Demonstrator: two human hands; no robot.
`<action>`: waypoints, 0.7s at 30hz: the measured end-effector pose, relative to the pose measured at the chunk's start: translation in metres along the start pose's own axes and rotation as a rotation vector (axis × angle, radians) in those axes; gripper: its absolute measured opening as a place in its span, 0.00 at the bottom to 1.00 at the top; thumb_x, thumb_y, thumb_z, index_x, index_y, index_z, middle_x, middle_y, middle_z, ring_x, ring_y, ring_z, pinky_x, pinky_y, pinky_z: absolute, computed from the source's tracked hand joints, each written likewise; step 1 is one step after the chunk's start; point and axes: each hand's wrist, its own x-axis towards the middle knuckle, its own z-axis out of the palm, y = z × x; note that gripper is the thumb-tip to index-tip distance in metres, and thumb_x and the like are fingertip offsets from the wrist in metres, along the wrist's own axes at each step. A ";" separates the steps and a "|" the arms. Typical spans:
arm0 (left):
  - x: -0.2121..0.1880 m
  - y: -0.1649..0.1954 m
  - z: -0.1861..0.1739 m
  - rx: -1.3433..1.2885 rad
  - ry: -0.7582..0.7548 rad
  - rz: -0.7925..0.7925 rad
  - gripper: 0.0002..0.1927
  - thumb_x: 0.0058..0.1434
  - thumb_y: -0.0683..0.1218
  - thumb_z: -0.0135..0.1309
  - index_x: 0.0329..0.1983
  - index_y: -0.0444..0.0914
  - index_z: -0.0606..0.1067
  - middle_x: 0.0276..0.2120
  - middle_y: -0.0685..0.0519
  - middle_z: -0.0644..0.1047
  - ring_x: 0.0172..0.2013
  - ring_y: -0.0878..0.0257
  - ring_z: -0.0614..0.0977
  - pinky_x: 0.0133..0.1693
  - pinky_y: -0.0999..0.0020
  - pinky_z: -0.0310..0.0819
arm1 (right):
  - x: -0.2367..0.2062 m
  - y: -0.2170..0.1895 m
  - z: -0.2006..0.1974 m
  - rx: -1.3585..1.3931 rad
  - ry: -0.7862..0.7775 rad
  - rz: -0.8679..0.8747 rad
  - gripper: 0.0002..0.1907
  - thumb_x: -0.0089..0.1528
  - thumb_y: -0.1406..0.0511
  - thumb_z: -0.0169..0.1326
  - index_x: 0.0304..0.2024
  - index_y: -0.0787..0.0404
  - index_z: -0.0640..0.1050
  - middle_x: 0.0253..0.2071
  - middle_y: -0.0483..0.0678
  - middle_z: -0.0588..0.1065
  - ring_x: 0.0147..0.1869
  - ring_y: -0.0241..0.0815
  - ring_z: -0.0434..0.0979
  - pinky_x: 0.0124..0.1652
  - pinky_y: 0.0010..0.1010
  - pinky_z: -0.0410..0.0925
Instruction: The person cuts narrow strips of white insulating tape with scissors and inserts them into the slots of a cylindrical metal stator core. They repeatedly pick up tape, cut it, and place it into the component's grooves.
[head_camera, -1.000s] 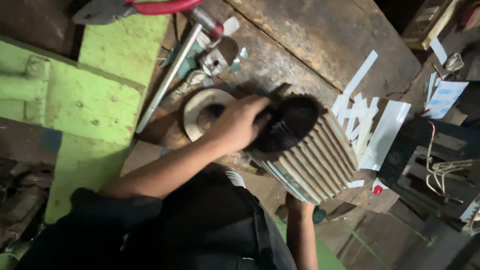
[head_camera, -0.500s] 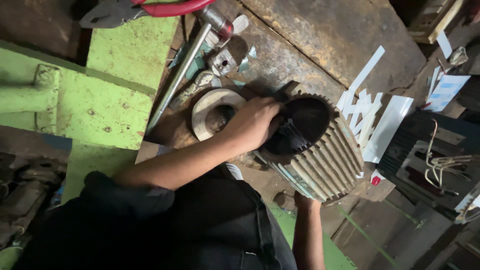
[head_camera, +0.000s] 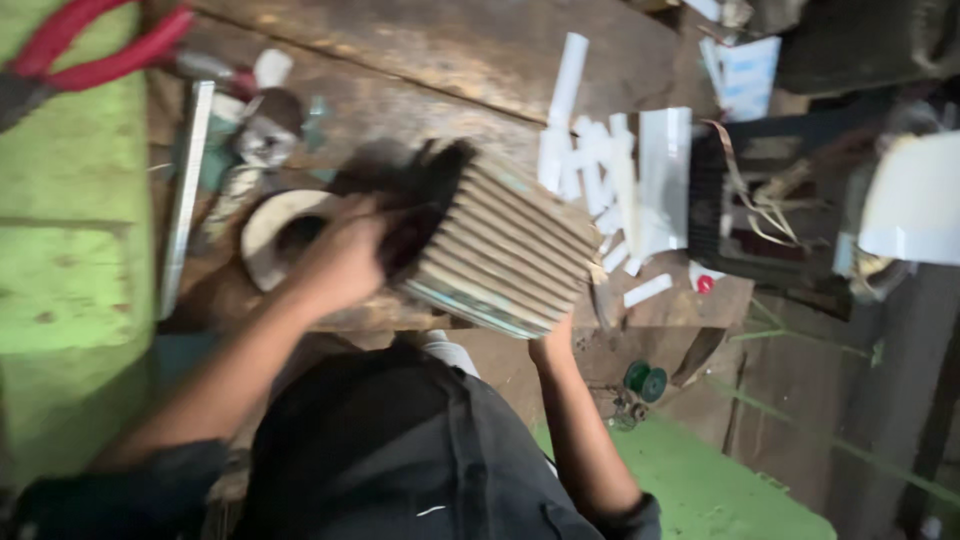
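A ribbed grey motor housing (head_camera: 505, 250) lies tilted on the wooden bench (head_camera: 440, 60), its dark open end facing left. My left hand (head_camera: 340, 262) is at that open end, fingers reaching into the dark opening; the frame is blurred and I cannot tell what it grips. My right hand (head_camera: 553, 345) presses against the housing's lower near edge from below. A pale metal ring-shaped end cover (head_camera: 270, 232) lies on the bench just left of my left hand.
White paper strips (head_camera: 620, 180) lie to the right of the housing. A metal ruler (head_camera: 185, 190) and red-handled pliers (head_camera: 90, 50) sit at the left by a green surface (head_camera: 70, 290). A dark wound stator (head_camera: 760, 210) stands at the right. A green spool (head_camera: 645, 380) lies below.
The view has shifted, so the housing now appears more central. My left hand stays at the housing's open end; my right hand has come up under its near edge.
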 end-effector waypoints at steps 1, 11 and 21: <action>-0.005 0.006 -0.002 -0.055 0.050 -0.089 0.15 0.66 0.42 0.52 0.56 0.37 0.78 0.53 0.40 0.78 0.55 0.42 0.78 0.56 0.53 0.71 | 0.013 -0.002 -0.004 0.051 0.063 0.049 0.17 0.69 0.64 0.48 0.57 0.64 0.75 0.56 0.51 0.76 0.58 0.40 0.73 0.57 0.37 0.68; -0.096 0.078 0.027 -0.206 0.747 -0.243 0.08 0.79 0.42 0.52 0.55 0.33 0.75 0.41 0.53 0.78 0.39 0.69 0.77 0.45 0.71 0.74 | 0.130 -0.035 -0.014 -1.127 0.102 -0.754 0.22 0.65 0.59 0.54 0.59 0.60 0.79 0.68 0.55 0.67 0.71 0.57 0.61 0.61 0.58 0.55; -0.120 0.159 0.138 0.288 0.515 0.005 0.07 0.68 0.42 0.55 0.46 0.37 0.80 0.42 0.47 0.79 0.44 0.50 0.82 0.46 0.59 0.76 | -0.001 -0.012 -0.060 -0.983 -0.335 -1.002 0.36 0.56 0.48 0.56 0.55 0.71 0.77 0.62 0.57 0.69 0.69 0.55 0.62 0.61 0.60 0.52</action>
